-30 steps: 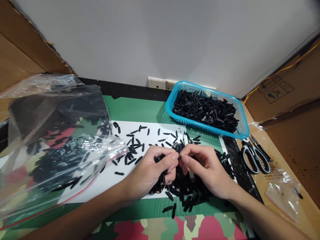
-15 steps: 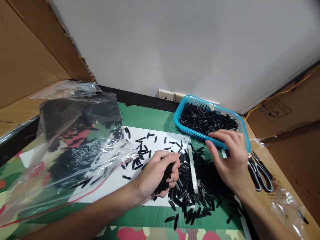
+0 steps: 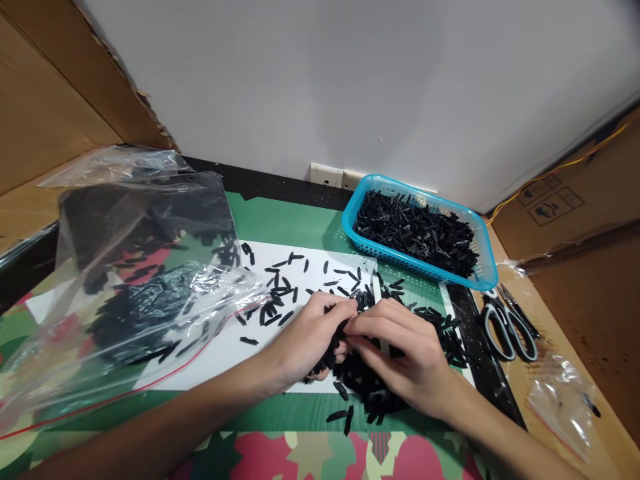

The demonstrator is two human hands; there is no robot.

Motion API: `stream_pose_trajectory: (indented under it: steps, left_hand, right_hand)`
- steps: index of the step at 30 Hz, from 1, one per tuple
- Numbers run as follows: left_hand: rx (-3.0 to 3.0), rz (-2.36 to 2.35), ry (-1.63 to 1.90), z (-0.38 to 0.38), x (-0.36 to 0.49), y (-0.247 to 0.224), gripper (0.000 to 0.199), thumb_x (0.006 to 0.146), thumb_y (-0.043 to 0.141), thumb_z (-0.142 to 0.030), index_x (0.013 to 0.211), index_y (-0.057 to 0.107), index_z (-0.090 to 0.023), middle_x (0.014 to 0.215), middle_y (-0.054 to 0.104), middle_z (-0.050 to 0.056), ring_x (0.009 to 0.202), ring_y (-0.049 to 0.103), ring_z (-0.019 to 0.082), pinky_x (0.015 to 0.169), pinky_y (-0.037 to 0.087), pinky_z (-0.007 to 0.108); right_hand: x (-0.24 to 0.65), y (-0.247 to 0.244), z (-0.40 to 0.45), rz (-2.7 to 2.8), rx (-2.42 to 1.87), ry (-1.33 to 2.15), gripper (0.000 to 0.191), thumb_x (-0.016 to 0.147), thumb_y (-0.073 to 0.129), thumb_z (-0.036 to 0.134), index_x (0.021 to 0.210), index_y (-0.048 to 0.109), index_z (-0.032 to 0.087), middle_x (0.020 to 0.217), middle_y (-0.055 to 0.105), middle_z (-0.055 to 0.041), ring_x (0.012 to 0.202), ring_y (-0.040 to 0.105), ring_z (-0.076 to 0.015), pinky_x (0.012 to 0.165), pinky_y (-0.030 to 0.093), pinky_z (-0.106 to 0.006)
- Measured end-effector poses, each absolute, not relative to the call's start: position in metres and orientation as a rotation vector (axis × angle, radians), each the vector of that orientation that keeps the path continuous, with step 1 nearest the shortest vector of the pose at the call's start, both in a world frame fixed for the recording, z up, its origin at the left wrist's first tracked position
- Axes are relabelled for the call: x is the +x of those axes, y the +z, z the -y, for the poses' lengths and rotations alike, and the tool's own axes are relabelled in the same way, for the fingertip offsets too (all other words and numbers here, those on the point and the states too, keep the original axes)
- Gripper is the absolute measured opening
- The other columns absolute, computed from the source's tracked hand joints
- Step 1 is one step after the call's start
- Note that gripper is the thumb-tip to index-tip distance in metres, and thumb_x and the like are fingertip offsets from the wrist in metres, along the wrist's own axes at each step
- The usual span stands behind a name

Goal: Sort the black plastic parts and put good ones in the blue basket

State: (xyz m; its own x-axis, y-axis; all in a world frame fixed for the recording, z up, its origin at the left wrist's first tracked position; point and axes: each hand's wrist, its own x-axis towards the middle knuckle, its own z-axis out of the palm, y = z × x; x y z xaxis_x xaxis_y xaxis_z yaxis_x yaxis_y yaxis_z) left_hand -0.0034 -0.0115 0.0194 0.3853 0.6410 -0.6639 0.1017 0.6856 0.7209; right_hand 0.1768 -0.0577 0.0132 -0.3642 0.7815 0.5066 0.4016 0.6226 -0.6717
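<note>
A handful of small black strip-like pieces (image 3: pixel 325 359) is gripped in my left hand (image 3: pixel 305 337), whose fingers curl around them. My right hand (image 3: pixel 407 347) meets it, thumb and fingers pinched at the left thumb tip; what lies in that pinch is hidden. Below both hands spreads a pile of loose black pieces (image 3: pixel 367 383), partly covered by the right hand. A whitish flat strip (image 3: pixel 377 288) pokes out behind the right fingers. More black pieces lie scattered over a white sheet (image 3: pixel 220 363).
A blue plastic basket (image 3: pixel 350 233) full of black pieces stands at the back right. On the left, a clear zip bag (image 3: pixel 210 333) holds more pieces. Scissors (image 3: pixel 500 333) and a small clear bag (image 3: pixel 563 403) lie at right. Cardboard (image 3: pixel 50 80) and a wall (image 3: pixel 275 87) enclose the table.
My right hand has moved from beside the basket, left and down to my left hand, and its fingers have closed into a pinch. My left hand still grips its handful.
</note>
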Motion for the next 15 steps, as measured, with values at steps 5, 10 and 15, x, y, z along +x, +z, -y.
stream_pose_trajectory:
  steps: [5, 10, 15]
  left_hand:
    - [0.694, -1.042, 0.340, 0.010, -0.004, 0.021, 0.037, 0.091, 0.069, -0.058, 0.093, 0.052, -0.025, 0.053, 0.044, -0.009, 0.044, 0.034, 0.009, 0.033, 0.021, 0.012]
    - [0.675, -0.878, 0.352, 0.004, -0.007, 0.026, 0.040, 0.097, 0.062, -0.055, 0.077, 0.053, -0.021, 0.053, 0.039, -0.008, 0.044, 0.025, 0.007, 0.031, 0.018, 0.012]
    - [0.733, -0.805, 0.367, 0.002, -0.010, 0.028, 0.042, 0.099, 0.060, -0.052, 0.073, 0.057, -0.019, 0.052, 0.039, -0.007, 0.044, 0.026, 0.007, 0.032, 0.022, 0.012]
  right_hand:
    - [0.182, 0.017, 0.056, 1.849, -0.960, 0.687, 0.014, 0.102, 0.067, 0.011, 0.111, 0.074, 0.019, 0.097, 0.076, -0.0057, 0.086, 0.068, -0.0175, 0.078, 0.055, -0.032]
    - [0.183, 0.018, 0.049, 1.468, -1.152, 0.934, 0.006, 0.101, 0.073, 0.025, 0.097, 0.077, 0.022, 0.087, 0.075, -0.0014, 0.077, 0.067, -0.0146, 0.071, 0.053, -0.026]
    - [0.184, 0.015, 0.041, 1.218, -1.153, 1.237, 0.017, 0.096, 0.079, 0.035, 0.090, 0.076, 0.020, 0.074, 0.069, 0.0019, 0.062, 0.058, -0.0098, 0.060, 0.049, -0.021]
